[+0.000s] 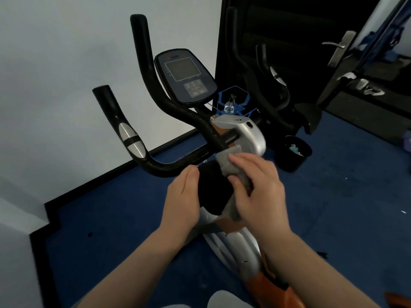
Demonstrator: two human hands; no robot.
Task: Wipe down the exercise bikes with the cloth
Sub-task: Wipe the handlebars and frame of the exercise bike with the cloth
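Midway at best, by the look of it: right hand (258, 185) with fingers (241, 160) clamped on the grey cloth (231, 165), pressed against the black saddle (213, 192) just below the handlebars (178, 165). Left hand (182, 196) flat against the saddle, fingers together, gripping nothing. Handlebars, screen (183, 68) above them and second bike (275, 85) beyond probably still to do.
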